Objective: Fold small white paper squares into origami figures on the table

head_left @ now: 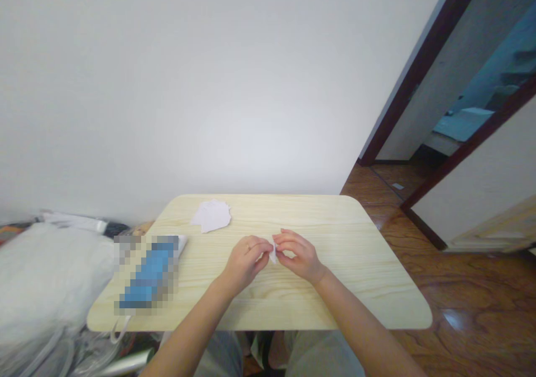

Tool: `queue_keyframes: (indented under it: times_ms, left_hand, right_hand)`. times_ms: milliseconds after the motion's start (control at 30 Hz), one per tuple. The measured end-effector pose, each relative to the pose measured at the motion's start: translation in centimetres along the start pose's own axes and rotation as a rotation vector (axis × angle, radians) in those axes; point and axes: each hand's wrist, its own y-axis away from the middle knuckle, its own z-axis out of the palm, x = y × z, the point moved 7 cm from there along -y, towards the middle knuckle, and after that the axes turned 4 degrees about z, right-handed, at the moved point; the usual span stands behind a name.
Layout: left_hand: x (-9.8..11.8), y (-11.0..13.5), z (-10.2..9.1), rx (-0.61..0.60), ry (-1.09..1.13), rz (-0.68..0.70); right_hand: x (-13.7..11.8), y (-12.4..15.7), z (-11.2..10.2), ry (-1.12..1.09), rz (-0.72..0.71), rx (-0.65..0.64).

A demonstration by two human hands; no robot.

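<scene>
Feed from my end: left hand (246,262) and right hand (300,257) both nearly closed, fingertips pinching a small white paper piece (273,252) between them, just above the pale wood table (352,287). Loose white paper sheet (211,215) lies flat near the far edge, well left of the hands. Blue object (148,273) at table left (pixelated, can't identify it).

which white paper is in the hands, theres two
The small narrow piece, pinched between the left hand and right hand; the other, a larger flat sheet, lies untouched on the wooden table.
</scene>
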Motion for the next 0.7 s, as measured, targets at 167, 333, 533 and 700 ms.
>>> queue_keyframes:
  times_ms: [167,333,533,700]
  left_hand:
    - [-0.03,-0.13,-0.27,-0.002,0.061,-0.021]
    - [0.21,-0.16,-0.31,-0.051,0.067,0.063]
    - [-0.36,-0.17,-0.29,-0.044,0.123,-0.058]
    - [-0.51,-0.17,-0.02,-0.069,0.163,-0.071]
  right_hand:
    - [0.22,0.17,0.13,0.010,-0.007,-0.011]
    - [0.16,0.24,0.18,0.056,-0.024,-0.033]
    - [-0.09,0.01,-0.11,0.123,-0.042,-0.009]
    - [0.10,0.07,-0.07,0.158,-0.038,-0.019]
